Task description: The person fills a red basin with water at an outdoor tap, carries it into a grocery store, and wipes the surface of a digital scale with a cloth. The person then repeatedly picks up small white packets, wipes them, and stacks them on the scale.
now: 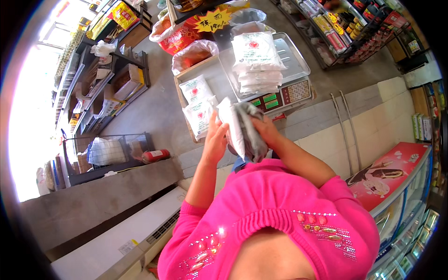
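Observation:
Between my hands stands a white plastic packet [233, 129], tilted with its narrow edge towards me. My left hand [214, 140] holds it at its left face. On its other side my right hand [266, 130] grips a bunched grey cloth [252, 134] against the packet. Two white packets with red heart prints, a nearer one [200, 115] and a farther one [195, 89], lie in a shallow wooden-edged tray [214, 66] on the left. A stack of several similar packets [258, 52] rests on the metal pan [292, 57] of a digital scale [295, 93].
Open sacks [194, 52] stand behind the tray, beneath a yellow starburst sign [212, 20] with writing. Stocked shelves rise to the left [105, 80] and at the upper right [344, 31]. A red fire extinguisher [155, 155] lies near a wire basket [108, 154]. A red-topped freezer [392, 171] stands at right.

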The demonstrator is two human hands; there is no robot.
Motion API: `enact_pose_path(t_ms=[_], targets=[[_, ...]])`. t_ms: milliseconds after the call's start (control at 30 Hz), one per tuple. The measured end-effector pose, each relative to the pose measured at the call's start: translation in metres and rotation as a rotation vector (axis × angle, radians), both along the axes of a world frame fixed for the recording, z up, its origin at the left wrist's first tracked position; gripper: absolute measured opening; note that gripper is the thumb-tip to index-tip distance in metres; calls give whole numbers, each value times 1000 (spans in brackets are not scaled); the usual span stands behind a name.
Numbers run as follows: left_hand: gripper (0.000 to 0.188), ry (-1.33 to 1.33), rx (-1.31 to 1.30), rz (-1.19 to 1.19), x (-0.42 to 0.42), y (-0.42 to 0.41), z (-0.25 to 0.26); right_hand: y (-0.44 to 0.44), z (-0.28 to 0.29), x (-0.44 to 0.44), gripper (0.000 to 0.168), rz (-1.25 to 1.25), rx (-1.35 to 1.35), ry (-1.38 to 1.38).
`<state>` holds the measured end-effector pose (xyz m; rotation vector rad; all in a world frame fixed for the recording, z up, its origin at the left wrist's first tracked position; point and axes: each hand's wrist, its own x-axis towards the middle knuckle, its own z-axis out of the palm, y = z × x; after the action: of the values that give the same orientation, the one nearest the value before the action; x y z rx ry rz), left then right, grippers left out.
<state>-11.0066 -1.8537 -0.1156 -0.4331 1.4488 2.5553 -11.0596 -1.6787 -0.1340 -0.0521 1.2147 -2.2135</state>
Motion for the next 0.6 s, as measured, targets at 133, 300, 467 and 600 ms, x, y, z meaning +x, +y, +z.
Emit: enact_pose_path(t_ms=[133,300,467,600], targets=[[52,83,556,-75,0,8,-12,-23,35,15,39,-168,341,614],[62,63,400,96,17,-4,-37,-29,49,17,54,-201,745,1132],[69,63,434,-115,18,3,-6,-2,20,13,50,-161,962,1042],[65,-25,495,-136,7,0,9,33,-6,10,46,-183,961,895]])
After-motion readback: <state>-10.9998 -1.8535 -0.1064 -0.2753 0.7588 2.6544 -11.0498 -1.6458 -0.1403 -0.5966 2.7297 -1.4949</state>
